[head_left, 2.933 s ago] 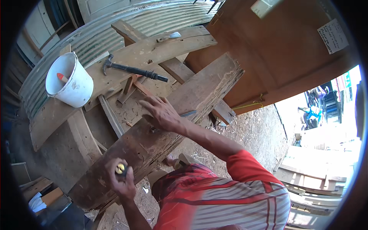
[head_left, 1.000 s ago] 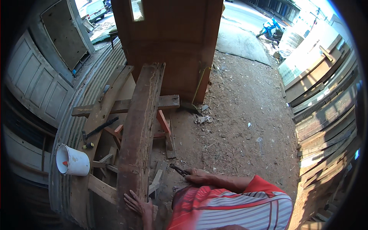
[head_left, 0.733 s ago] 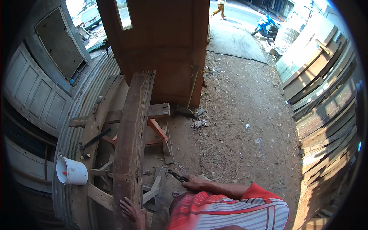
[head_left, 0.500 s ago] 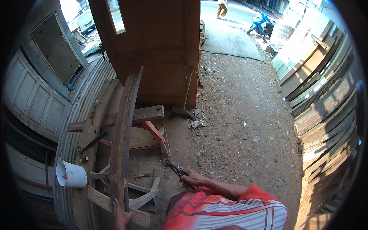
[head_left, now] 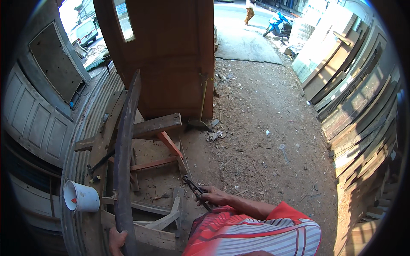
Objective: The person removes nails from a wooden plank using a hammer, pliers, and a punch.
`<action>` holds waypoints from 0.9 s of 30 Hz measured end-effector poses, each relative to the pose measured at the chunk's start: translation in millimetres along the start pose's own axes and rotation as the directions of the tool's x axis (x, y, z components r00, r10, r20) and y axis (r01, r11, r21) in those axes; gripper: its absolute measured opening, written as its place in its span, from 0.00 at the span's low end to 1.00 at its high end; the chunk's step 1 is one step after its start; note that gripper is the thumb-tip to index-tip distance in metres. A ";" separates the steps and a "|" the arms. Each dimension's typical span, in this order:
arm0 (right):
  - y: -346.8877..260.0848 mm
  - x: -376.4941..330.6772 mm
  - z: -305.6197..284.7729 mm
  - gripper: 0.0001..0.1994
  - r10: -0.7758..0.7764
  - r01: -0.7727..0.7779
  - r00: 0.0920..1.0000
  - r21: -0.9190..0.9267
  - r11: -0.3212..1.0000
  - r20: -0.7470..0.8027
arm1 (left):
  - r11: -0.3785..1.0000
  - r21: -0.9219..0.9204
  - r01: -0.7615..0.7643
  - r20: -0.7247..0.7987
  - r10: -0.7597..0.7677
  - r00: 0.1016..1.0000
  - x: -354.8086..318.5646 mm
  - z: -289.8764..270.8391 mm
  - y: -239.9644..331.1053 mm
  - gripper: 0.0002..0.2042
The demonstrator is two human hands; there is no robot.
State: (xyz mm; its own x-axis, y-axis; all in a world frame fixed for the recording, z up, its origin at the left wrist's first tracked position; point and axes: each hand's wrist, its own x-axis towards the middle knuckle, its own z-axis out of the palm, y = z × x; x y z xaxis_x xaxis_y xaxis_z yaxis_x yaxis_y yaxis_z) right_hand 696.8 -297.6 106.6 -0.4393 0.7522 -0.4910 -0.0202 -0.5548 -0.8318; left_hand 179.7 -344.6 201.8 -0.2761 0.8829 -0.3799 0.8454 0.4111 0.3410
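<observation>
My left hand (head_left: 116, 240) is closed around the near end of a long dark wooden beam (head_left: 123, 158). The beam rests lengthwise across a sawhorse (head_left: 158, 126), its far end pointing toward a brown door. In my right hand (head_left: 212, 196) is a pair of dark metal pincers (head_left: 194, 186), held by the handles to the right of the sawhorses and off the beam. To the beam's left, a hammer (head_left: 100, 163) lies on a wide plank (head_left: 112, 113). A white bucket (head_left: 82, 196) stands beside the hammer, with something small and red inside it.
The brown door (head_left: 171, 55) stands upright ahead, with a long-handled broom or dustpan (head_left: 204, 100) against it. Corrugated sheets (head_left: 81, 147) and old doors line the left. Planks and panels (head_left: 354, 98) lean along the right. A blue motorbike (head_left: 278, 24) and a walking person (head_left: 249, 12) are outside.
My left hand has rolled the beam, so a darker face now shows, and the beam has shifted left. The pincers stay in my right hand. The person outside has walked on.
</observation>
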 end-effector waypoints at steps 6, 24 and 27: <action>52.2 4.0 33.3 0.27 -0.011 0.012 1.000 -0.035 0.999 0.010 | 0.972 -0.192 -0.137 -0.078 0.124 0.989 0.8 -21.3 1.4 0.26; -17.9 1.8 71.2 0.29 -0.156 0.138 0.987 0.304 0.942 0.034 | 0.983 -0.163 -0.085 -0.020 0.083 0.996 9.7 -22.1 -12.0 0.23; -16.1 4.3 72.9 0.29 -0.195 0.185 0.981 0.234 0.955 0.018 | 0.981 -0.172 -0.088 -0.012 0.088 0.996 -14.3 -36.4 22.7 0.24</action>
State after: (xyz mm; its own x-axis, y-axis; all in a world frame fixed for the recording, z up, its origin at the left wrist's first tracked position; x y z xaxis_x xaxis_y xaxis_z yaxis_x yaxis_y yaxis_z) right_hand 629.8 -311.3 136.7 -0.4427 0.8395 -0.3150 -0.3105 -0.4731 -0.8245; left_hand 186.3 -339.7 246.3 -0.2065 0.9182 -0.3380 0.7754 0.3642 0.5159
